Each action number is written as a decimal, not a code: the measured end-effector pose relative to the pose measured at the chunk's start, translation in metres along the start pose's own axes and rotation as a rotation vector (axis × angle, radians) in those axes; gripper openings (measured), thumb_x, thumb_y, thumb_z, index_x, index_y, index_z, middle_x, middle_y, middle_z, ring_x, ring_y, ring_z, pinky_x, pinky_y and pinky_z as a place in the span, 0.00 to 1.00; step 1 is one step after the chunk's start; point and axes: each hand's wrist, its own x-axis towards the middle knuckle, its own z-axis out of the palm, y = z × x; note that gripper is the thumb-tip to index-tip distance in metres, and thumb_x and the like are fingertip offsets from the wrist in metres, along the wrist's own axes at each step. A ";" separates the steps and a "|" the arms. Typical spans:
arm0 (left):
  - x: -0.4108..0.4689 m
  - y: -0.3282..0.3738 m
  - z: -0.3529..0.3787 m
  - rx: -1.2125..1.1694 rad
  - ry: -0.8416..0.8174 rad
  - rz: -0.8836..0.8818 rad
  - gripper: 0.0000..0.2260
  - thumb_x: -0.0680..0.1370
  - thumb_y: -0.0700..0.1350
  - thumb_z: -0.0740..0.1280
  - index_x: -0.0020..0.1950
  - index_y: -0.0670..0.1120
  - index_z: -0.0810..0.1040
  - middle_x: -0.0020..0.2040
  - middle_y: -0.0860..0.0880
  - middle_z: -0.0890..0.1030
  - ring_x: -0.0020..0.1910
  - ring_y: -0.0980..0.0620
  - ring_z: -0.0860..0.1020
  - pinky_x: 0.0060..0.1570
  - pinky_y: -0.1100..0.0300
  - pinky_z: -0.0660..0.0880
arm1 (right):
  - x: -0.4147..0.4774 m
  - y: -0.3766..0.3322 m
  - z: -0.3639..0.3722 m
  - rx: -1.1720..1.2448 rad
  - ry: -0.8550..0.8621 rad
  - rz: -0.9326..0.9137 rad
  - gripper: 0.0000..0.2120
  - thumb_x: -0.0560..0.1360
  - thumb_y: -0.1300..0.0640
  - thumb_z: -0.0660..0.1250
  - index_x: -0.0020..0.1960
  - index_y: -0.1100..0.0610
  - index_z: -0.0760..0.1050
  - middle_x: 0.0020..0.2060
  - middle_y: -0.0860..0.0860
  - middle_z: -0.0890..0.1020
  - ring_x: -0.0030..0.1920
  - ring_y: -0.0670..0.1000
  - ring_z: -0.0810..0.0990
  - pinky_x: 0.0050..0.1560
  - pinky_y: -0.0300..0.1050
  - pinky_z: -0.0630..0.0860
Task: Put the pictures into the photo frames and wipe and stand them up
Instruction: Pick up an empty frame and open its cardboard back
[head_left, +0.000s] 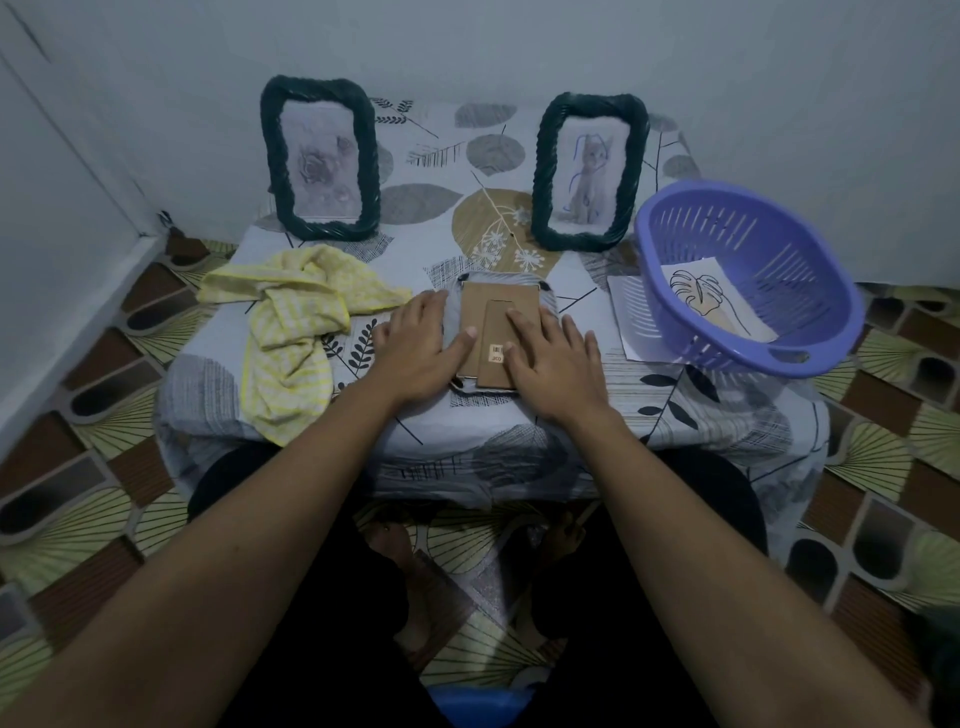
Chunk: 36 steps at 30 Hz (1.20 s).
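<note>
In the middle of the frame, a photo frame with a brown cardboard back (498, 304) lies face down on the table (493, 431), which has a leaf-print cover. The person's left hand (415, 351) lies flat on its left edge. The right hand (556, 364) lies flat on the cardboard stand flap. Each grip is wide, with straight fingers that hold nothing. At the upper left stands a dark green twisted photo frame (271, 156) with a flower picture (319, 161) inside. Another dark green frame (544, 171) stands at the upper right and holds a cat picture (589, 176). A crumpled yellow cloth (291, 322) lies just beside the left hand. At the right, a purple plastic basket (779, 228) holds a leaf drawing on paper (714, 301).
</note>
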 end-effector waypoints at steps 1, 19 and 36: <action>0.003 0.001 0.003 0.034 -0.015 -0.005 0.34 0.81 0.65 0.50 0.81 0.47 0.51 0.81 0.47 0.54 0.79 0.46 0.53 0.74 0.42 0.49 | 0.000 0.000 0.000 0.001 0.000 -0.002 0.26 0.82 0.39 0.47 0.79 0.38 0.51 0.81 0.51 0.53 0.80 0.56 0.49 0.78 0.60 0.41; 0.008 0.009 0.014 0.226 -0.029 -0.045 0.43 0.77 0.73 0.49 0.82 0.45 0.47 0.82 0.45 0.51 0.80 0.45 0.50 0.77 0.45 0.45 | 0.006 0.010 -0.020 0.498 -0.086 0.055 0.26 0.86 0.51 0.50 0.81 0.41 0.45 0.80 0.45 0.53 0.79 0.49 0.48 0.77 0.52 0.40; 0.007 0.004 0.016 0.214 0.013 -0.035 0.45 0.75 0.75 0.48 0.81 0.46 0.50 0.81 0.46 0.55 0.80 0.46 0.53 0.77 0.44 0.48 | -0.012 0.030 -0.032 0.118 -0.013 0.038 0.24 0.76 0.46 0.67 0.68 0.55 0.71 0.65 0.55 0.74 0.66 0.57 0.70 0.62 0.50 0.66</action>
